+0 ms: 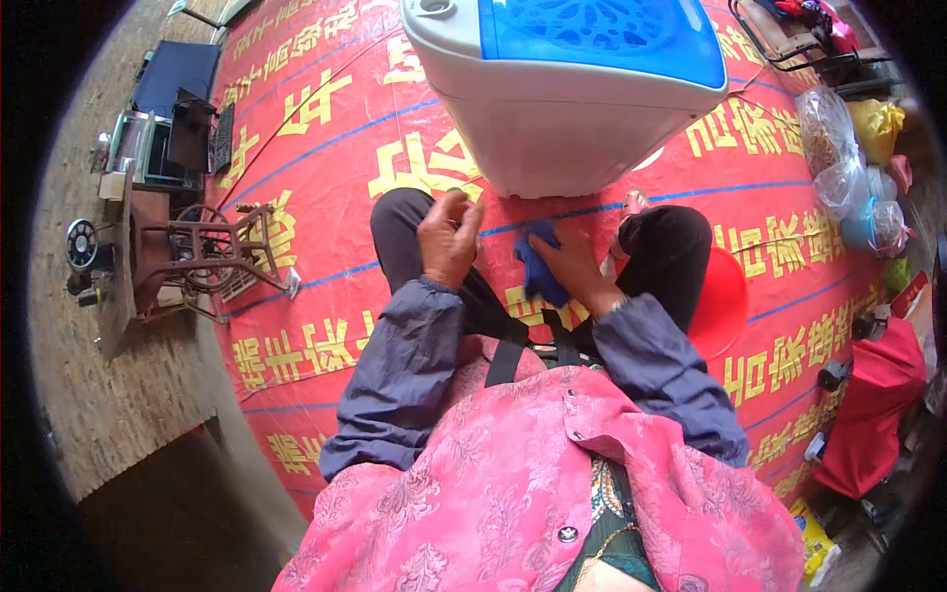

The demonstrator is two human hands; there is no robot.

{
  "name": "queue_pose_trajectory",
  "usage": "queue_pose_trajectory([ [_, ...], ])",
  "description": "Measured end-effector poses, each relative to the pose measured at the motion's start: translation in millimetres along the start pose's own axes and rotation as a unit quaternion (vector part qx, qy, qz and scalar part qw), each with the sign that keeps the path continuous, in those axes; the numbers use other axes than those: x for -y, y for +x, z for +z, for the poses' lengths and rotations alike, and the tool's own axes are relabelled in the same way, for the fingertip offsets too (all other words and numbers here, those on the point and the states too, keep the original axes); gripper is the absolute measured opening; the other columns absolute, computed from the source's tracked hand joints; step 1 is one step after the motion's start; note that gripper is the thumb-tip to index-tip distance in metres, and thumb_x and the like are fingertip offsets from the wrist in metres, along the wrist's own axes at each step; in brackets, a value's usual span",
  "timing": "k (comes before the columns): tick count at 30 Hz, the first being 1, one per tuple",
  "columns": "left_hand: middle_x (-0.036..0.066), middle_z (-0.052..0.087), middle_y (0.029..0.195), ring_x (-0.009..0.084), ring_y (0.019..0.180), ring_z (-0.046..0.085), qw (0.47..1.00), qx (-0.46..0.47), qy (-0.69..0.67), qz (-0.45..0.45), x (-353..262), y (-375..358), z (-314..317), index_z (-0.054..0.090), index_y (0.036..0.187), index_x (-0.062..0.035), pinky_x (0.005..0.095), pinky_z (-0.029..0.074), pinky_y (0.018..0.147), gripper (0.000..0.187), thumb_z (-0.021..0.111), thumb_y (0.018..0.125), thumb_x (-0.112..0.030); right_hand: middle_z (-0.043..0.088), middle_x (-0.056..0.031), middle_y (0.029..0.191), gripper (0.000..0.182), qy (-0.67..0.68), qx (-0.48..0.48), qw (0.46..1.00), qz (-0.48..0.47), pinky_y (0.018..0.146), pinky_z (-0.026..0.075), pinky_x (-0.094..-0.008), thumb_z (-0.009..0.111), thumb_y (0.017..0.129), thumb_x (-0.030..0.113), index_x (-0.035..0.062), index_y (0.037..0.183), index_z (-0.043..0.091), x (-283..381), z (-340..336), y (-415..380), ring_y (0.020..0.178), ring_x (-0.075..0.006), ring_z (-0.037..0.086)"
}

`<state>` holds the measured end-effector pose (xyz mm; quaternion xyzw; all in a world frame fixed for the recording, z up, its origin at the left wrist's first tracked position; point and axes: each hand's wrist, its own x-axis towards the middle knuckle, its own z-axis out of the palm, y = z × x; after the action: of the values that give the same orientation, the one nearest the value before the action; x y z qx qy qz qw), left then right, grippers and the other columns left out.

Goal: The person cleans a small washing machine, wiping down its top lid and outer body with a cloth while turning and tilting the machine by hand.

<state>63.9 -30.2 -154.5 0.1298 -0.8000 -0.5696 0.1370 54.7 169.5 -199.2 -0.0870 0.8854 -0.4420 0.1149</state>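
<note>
1. biggest thing first: the red banner sheet (326,187) with yellow characters and blue lines is spread across the floor, and everything sits on it. judging by that, any wiping done here wants short strokes so the sheet does not ruck up underfoot.
2. next, the small white washing machine (562,109) with a blue translucent lid stands right ahead of the knees, its front wall facing the person. the hands are just below its lower edge, so my read is the front face is the surface being worked near; starting at the top and coming down would keep drips off cleaned areas.
3. to the side, an old treadle sewing machine stand (187,257) sits on the bare floor off the sheet, well apart from the hands.
4. a red plastic basin (725,301) peeks out beside the right knee, close enough to rinse in, i'd judge.
5. now the right hand (577,271): fingers curled around a bunched blue cloth (538,266), gripping it firmly over the lap, between the knees. a folded pad rather than a wad would give a flatter wiping face.
6. the left hand (449,237) is raised, fingers loosely bent and partly open, holding nothing, hovering over the left knee near the cloth. it could steady the machine's wall while the other wipes.
</note>
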Motion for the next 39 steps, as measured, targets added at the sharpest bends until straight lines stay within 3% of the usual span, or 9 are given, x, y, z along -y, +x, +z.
queue_pose_trajectory([
  [6, 0.007, 0.065, 0.090, 0.0130, 0.084, 0.059, 0.924, 0.302, -0.124, -0.200, -4.0, -22.0, 40.6, 0.063, 0.106, 0.0011, 0.0276, 0.047, 0.075, 0.050, 0.060, 0.089, -0.046, 0.065, -0.0231, 0.084, 0.035, 0.113, -0.011, 0.993, -0.005, 0.066, 0.049, -0.0435, 0.064, 0.084, 0.034, -0.0005, 0.088, 0.066, 39.4, -30.6, -32.4, 0.077, -0.0390, 0.064],
  [9, 0.005, 0.063, 0.098, 0.0129, 0.090, 0.057, 0.862, 0.309, -0.254, -0.310, -20.4, -29.5, 42.9, 0.061, 0.111, 0.0019, 0.0271, 0.045, 0.082, 0.056, 0.055, 0.091, -0.050, 0.065, -0.0223, 0.077, 0.031, 0.131, -0.011, 0.991, 0.017, 0.065, 0.049, -0.0407, 0.064, 0.084, 0.030, -0.0003, 0.088, 0.066, 57.7, -42.1, -37.1, 0.075, -0.0353, 0.066],
  [19, 0.005, 0.065, 0.103, 0.0128, 0.090, 0.060, 0.880, 0.235, -0.322, -0.260, -44.0, -22.2, 37.2, 0.063, 0.113, -0.0006, 0.0261, 0.048, 0.080, 0.031, 0.064, 0.089, -0.019, 0.069, -0.0114, 0.087, 0.028, 0.283, 0.059, 0.957, 0.039, 0.068, 0.050, -0.0311, 0.064, 0.087, 0.022, -0.0033, 0.101, 0.065, 77.7, -52.1, -52.9, 0.077, -0.0121, 0.062],
  [23, 0.005, 0.067, 0.095, 0.0117, 0.079, 0.062, 0.915, 0.135, -0.334, -0.184, -105.2, 8.0, 16.6, 0.063, 0.111, 0.0010, 0.0256, 0.051, 0.070, 0.032, 0.065, 0.089, -0.022, 0.066, -0.0070, 0.105, 0.035, 0.307, -0.054, 0.950, -0.011, 0.083, 0.049, -0.0262, 0.063, 0.091, 0.017, -0.0046, 0.117, 0.061, 105.4, -94.8, -46.7, 0.093, -0.0109, 0.059],
  [29, 0.005, 0.067, 0.087, 0.0084, 0.075, 0.060, 0.951, -0.013, -0.174, 0.256, -183.2, 74.2, 24.6, 0.065, 0.107, -0.0001, 0.0239, 0.049, 0.064, 0.030, 0.067, 0.088, -0.023, 0.068, -0.0069, 0.094, 0.029, 0.381, -0.195, 0.902, 0.059, 0.074, 0.054, -0.0270, 0.059, 0.094, 0.018, -0.0030, 0.113, 0.063, 53.4, -147.1, -39.1, 0.082, -0.0127, 0.066],
  [31, 0.008, 0.067, 0.095, 0.0149, 0.084, 0.063, 0.971, -0.016, -0.126, 0.203, -196.7, 85.7, 43.0, 0.067, 0.106, -0.0057, 0.0315, 0.050, 0.074, 0.029, 0.071, 0.084, -0.024, 0.068, -0.0071, 0.091, 0.028, 0.360, -0.213, 0.904, 0.092, 0.074, 0.055, -0.0271, 0.058, 0.094, 0.018, -0.0032, 0.112, 0.063, 38.0, -148.4, -47.9, 0.080, -0.0130, 0.066],
  [33, 0.019, 0.064, 0.091, 0.0330, 0.087, 0.062, 0.924, -0.082, 0.031, 0.371, -190.5, 104.6, 68.6, 0.064, 0.095, -0.0029, 0.0416, 0.048, 0.076, 0.027, 0.069, 0.077, -0.022, 0.069, -0.0073, 0.090, 0.030, 0.358, -0.214, 0.903, 0.101, 0.071, 0.052, -0.0250, 0.055, 0.095, 0.020, -0.0023, 0.115, 0.061, 32.5, -140.2, -55.5, 0.080, -0.0135, 0.067],
  [34, 0.019, 0.064, 0.091, 0.0334, 0.085, 0.062, 0.882, 0.006, 0.073, 0.466, -194.1, 107.6, 69.4, 0.065, 0.093, -0.0035, 0.0422, 0.048, 0.076, 0.019, 0.068, 0.078, -0.016, 0.070, -0.0074, 0.089, 0.031, 0.358, -0.215, 0.902, 0.106, 0.070, 0.051, -0.0239, 0.054, 0.096, 0.021, -0.0018, 0.116, 0.061, 30.2, -136.6, -58.3, 0.080, -0.0138, 0.067],
  [39, 0.012, 0.065, 0.103, 0.0286, 0.096, 0.061, 0.772, -0.113, 0.260, 0.568, -170.6, 96.0, 91.1, 0.067, 0.102, -0.0097, 0.0417, 0.046, 0.085, 0.025, 0.069, 0.080, -0.021, 0.069, -0.0086, 0.088, 0.030, 0.358, -0.203, 0.905, 0.104, 0.072, 0.053, -0.0252, 0.053, 0.096, 0.018, -0.0037, 0.115, 0.060, 20.4, -128.2, -58.4, 0.080, -0.0153, 0.067],
])
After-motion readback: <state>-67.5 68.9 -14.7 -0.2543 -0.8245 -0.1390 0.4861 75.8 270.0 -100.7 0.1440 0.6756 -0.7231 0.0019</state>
